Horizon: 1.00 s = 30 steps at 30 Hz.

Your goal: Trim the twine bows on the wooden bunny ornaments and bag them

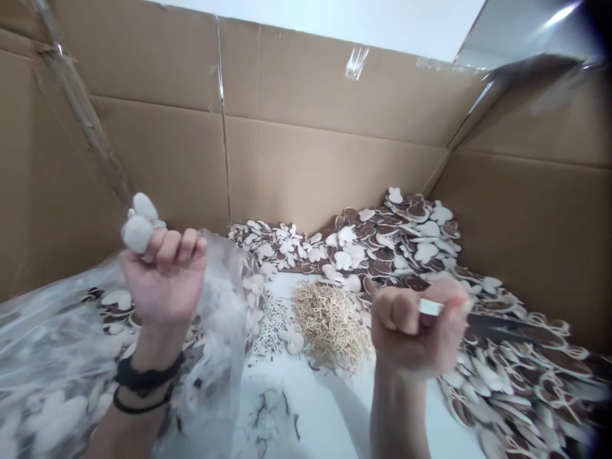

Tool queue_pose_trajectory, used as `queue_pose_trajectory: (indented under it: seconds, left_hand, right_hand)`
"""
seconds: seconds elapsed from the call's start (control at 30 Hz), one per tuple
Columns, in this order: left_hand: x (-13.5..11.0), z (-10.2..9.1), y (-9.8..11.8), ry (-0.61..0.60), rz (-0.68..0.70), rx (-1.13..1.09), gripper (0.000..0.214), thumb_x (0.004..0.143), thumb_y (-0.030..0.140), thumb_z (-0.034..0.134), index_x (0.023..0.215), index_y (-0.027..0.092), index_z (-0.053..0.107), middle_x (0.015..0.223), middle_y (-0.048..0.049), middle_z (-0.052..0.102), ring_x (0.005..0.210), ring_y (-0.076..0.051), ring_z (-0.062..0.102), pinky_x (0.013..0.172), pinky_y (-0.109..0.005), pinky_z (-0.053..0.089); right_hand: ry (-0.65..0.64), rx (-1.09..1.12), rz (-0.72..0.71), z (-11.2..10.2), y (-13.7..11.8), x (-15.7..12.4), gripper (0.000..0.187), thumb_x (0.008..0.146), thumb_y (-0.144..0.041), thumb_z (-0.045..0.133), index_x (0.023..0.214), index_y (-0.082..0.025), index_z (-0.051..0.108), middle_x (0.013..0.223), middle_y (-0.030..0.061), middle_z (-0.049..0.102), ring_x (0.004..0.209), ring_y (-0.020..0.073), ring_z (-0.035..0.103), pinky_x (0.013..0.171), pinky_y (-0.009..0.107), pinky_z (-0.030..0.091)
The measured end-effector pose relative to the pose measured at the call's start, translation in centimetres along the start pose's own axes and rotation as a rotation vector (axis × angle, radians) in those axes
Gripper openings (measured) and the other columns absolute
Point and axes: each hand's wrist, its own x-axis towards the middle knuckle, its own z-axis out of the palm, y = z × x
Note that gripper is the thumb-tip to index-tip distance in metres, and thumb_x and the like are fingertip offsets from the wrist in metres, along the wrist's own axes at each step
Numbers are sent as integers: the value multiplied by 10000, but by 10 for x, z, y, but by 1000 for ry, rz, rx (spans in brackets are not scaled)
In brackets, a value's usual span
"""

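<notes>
My left hand [165, 274] is raised in a fist at centre left, gripping a small pale rabbit-shaped piece [139, 224] that sticks out above the fingers. Black bands circle that wrist. My right hand [415, 328] is closed at centre right around metal tweezers [497, 326], whose dark tips point right over the heap. Between the hands, lower on the white surface, lies a pile of thin tan wooden scraps [331, 325].
A tall cardboard wall [296, 127] surrounds the work area on three sides. Several brown-edged rabbit-shaped cutouts [406, 239] are heaped at the back and right. A clear plastic bag [57, 357] with more pieces lies at left. Dark scraps [272, 414] lie near the front.
</notes>
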Motion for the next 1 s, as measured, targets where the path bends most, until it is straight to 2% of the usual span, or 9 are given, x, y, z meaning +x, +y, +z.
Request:
queue_pose_trajectory:
  seconds: [0.07, 0.13, 0.23, 0.3, 0.43, 0.53, 0.7, 0.8, 1.0]
  left_hand:
    - [7, -8, 5, -57, -4, 231, 321, 786, 274, 422, 563, 192, 205, 478, 59, 150, 504, -116, 259, 538, -230, 340]
    - [5, -13, 0, -115, -61, 573, 283, 801, 310, 384, 567, 197, 273, 501, 51, 216, 508, -123, 253, 525, -240, 309]
    - [-8, -14, -19, -214, -159, 967, 296, 845, 332, 412, 582, 196, 404, 557, 31, 385, 542, -128, 347, 549, -259, 302]
    - [-17, -13, -29, -273, -216, 1055, 300, 851, 323, 473, 585, 187, 450, 583, 23, 445, 581, -134, 407, 575, -264, 309]
    - [-27, -10, -38, -371, -286, 1180, 321, 895, 337, 435, 612, 187, 454, 608, 28, 479, 607, -140, 449, 601, -269, 321]
    - [-28, -10, -39, -407, -308, 1234, 318, 917, 353, 390, 652, 189, 458, 626, 30, 492, 623, -141, 471, 623, -271, 339]
    - [-29, -10, -42, -442, -329, 1291, 310, 922, 348, 355, 669, 192, 444, 627, 31, 476, 621, -141, 467, 621, -274, 346]
    - [-32, -10, -46, -467, -343, 1327, 315, 917, 348, 351, 655, 193, 433, 624, 29, 467, 611, -141, 455, 606, -278, 340]
    - [-34, -10, -51, -438, -327, 1417, 321, 893, 423, 367, 665, 199, 400, 634, 21, 452, 617, -152, 438, 573, -282, 325]
  right_hand:
    - [-125, -339, 73, -15, 5, 6, 314, 956, -356, 460, 671, -226, 427, 480, -79, 316, 379, 87, 270, 378, 216, 230]
    - [-353, -662, 293, -22, 21, 9, 317, 947, -354, 465, 662, -216, 464, 566, -38, 447, 497, 113, 392, 475, 234, 303]
    - [-558, -807, 480, -23, 53, 8, 220, 874, -280, 585, 671, -200, 555, 602, -22, 542, 542, 130, 446, 540, 253, 312]
    - [-607, -835, 539, -19, 72, 4, 175, 822, -228, 642, 658, -195, 594, 577, -24, 567, 526, 134, 465, 547, 253, 304]
    - [-607, -848, 586, -13, 93, -5, 130, 779, -215, 681, 661, -188, 635, 602, 1, 615, 559, 161, 520, 578, 264, 316]
    - [-547, -775, 581, -7, 96, -9, 146, 832, -260, 617, 708, -186, 634, 654, 13, 616, 608, 169, 534, 600, 266, 337]
    - [-373, -596, 610, 9, 84, -13, 396, 969, -463, 305, 775, -193, 519, 531, -48, 374, 486, 128, 367, 490, 235, 307]
    - [-374, -504, 635, 16, 73, -13, 390, 953, -493, 358, 701, -205, 434, 546, -56, 332, 484, 112, 324, 469, 224, 292]
    - [-402, -474, 603, 19, 60, -11, 332, 930, -408, 470, 671, -201, 445, 595, -40, 377, 545, 118, 352, 500, 231, 283]
